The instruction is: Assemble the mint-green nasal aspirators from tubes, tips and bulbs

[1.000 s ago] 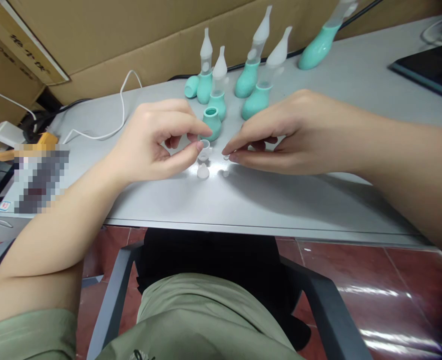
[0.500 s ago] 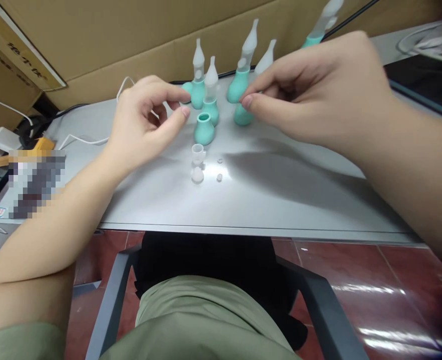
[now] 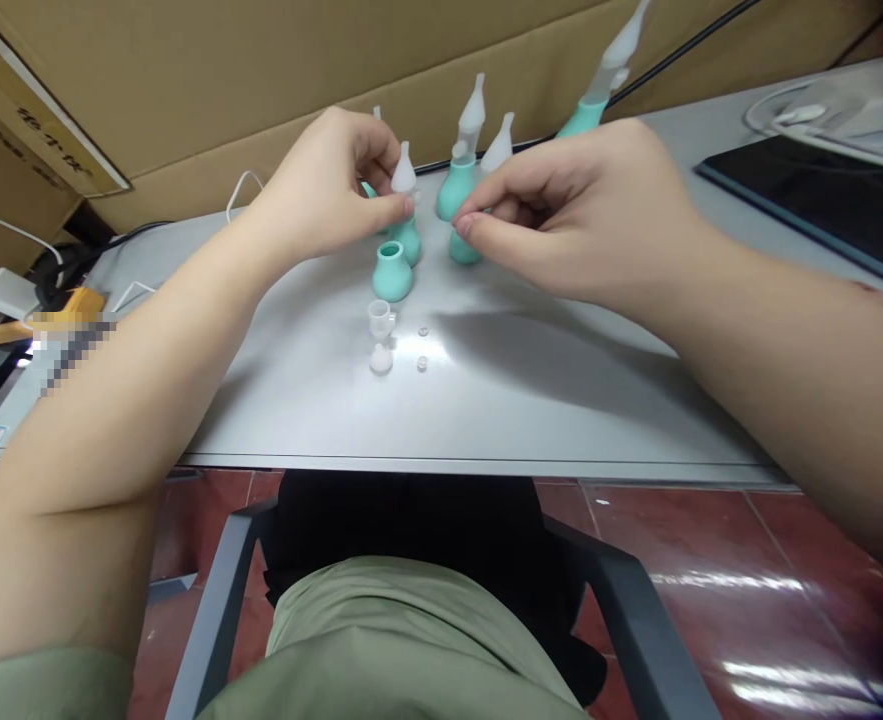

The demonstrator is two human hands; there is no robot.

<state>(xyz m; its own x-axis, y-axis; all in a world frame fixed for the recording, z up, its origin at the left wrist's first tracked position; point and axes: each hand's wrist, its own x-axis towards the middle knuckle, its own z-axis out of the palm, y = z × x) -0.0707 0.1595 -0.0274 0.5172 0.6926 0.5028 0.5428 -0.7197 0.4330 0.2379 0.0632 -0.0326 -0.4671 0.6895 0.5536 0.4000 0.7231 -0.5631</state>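
1. Head view: a white-nozzled teal bulb (image 3: 406,178) stands on the grey table (image 3: 298,420); the left hand (image 3: 328,190) curves around it, grip unclear.
2. The right hand (image 3: 576,210) is pinched narrow, partly hiding another nozzled bulb (image 3: 465,250); I cannot tell whether it holds anything.
3. Nearer sit an open bulb (image 3: 392,277), clear cup (image 3: 380,319), whitish cap (image 3: 381,360) and two tiny pieces (image 3: 422,364).
4. Since the earlier frame, the left hand has moved to the nozzle.
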